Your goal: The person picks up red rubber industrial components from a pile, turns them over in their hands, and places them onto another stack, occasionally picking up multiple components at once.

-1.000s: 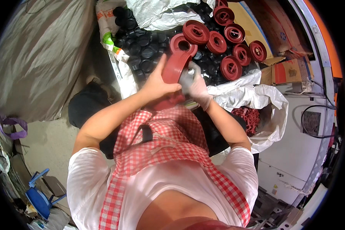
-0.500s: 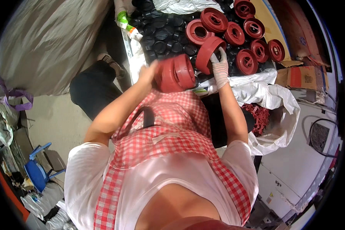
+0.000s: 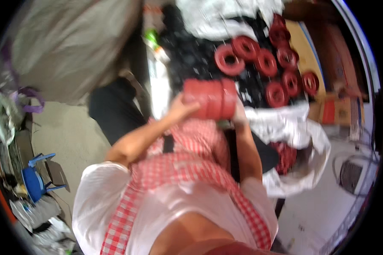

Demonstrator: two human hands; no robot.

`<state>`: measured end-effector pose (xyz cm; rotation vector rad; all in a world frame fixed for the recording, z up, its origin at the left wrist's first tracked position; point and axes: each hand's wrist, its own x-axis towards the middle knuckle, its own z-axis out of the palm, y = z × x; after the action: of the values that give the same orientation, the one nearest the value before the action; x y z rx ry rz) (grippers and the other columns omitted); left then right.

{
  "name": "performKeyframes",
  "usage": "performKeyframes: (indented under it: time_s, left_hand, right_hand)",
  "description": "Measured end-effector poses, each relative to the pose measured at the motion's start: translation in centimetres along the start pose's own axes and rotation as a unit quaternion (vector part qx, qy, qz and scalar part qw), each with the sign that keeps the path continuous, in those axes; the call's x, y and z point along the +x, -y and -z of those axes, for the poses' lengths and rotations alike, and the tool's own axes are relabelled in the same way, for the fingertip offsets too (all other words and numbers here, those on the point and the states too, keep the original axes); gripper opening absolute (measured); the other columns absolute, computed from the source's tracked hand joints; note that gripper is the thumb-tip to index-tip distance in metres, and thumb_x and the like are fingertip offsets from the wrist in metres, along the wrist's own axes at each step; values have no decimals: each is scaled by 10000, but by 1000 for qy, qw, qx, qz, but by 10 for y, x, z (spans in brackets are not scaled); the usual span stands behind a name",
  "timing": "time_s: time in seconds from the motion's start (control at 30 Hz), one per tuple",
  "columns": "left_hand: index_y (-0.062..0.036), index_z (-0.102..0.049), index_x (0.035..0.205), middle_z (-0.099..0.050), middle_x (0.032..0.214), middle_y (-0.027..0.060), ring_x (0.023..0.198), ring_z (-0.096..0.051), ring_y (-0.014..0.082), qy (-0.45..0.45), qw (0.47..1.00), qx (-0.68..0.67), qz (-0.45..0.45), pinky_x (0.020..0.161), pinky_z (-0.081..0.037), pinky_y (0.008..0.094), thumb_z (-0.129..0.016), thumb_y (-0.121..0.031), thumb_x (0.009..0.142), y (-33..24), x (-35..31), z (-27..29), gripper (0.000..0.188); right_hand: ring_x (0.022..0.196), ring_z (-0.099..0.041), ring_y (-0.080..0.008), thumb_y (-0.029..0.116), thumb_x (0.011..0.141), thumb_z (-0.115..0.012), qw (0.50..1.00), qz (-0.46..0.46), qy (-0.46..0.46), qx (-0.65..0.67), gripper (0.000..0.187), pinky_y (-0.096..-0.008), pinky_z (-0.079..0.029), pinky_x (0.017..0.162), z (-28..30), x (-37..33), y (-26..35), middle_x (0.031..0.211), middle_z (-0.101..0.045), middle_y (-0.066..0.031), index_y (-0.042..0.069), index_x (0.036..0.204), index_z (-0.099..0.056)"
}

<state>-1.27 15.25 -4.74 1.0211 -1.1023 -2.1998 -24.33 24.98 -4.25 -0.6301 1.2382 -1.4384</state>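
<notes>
A short row of red plastic rings point(image 3: 209, 98), lined up end to end on its side, is held above my lap. My bare left hand point(image 3: 185, 107) wraps the left end, its thumb across the front. At the right end is my right hand point(image 3: 239, 112), in a pale glove, closed on the last ring; its fingers are partly hidden behind it and blurred. Beyond lie loose red rings point(image 3: 230, 60) on a bed of black round plastic parts point(image 3: 185, 57).
White sacking point(image 3: 217, 19) covers the far part of the black parts. An open white sack point(image 3: 317, 170) with red scraps point(image 3: 285, 157) stands at my right. Cardboard point(image 3: 342, 108) lies behind it. A blue stool point(image 3: 33, 182) is on the floor at left.
My right hand has brought its separate red ring against the right end of the row in my left hand. The view has shifted, and the picture is blurred.
</notes>
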Motion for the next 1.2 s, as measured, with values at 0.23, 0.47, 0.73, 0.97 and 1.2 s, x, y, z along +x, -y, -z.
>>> performKeyframes:
  time_s: [0.23, 0.47, 0.73, 0.97, 1.2]
  left_hand:
    - [-6, -255, 1464, -490, 1365, 164, 1260, -477, 245, 34, 849, 357, -389, 1066, -357, 354, -874, -256, 659, -201, -94, -10, 1046]
    - [9, -256, 1456, -304, 1471, 282, 1351, -345, 402, 137, 531, 381, -744, 1086, -302, 498, -911, -300, 603, -340, -183, 13, 1118]
    - [-12, -323, 1424, -483, 1318, 128, 1153, -516, 218, -396, 582, 318, -635, 902, -455, 352, -556, -323, 946, -577, -298, 53, 616]
    - [-29, -507, 1328, -628, 1177, 102, 990, -607, 156, -64, 793, 464, -389, 864, -495, 303, -676, -88, 852, -410, -183, 55, 509]
    - [-18, -456, 1365, -598, 1260, 142, 1064, -599, 255, 251, 696, 659, -136, 938, -462, 370, -743, -212, 803, -257, -60, -25, 660]
  right_hand:
    - [1192, -527, -262, 134, 841, -654, 868, 274, -64, -410, 519, -394, -435, 987, -98, -32, 87, 1284, -556, -124, 33, 1318, -474]
    - [1223, -502, -255, 185, 892, -593, 723, 613, 86, -306, 521, -357, -421, 997, -289, 8, 261, 1320, -519, -163, 10, 1352, -424]
    - [1165, -533, -175, 223, 947, -541, 680, 616, -17, -397, 484, -274, -430, 956, -482, 8, 452, 1278, -556, -177, -3, 1360, -429]
    - [1048, -622, -288, 232, 904, -578, 723, 482, 196, -454, 377, -358, -470, 919, -285, 29, 269, 1148, -642, -178, 8, 1208, -588]
    - [1094, -594, -324, 379, 853, -579, 647, -55, 247, -719, 522, -379, -458, 929, -26, 39, 113, 1173, -624, -189, 48, 1256, -568]
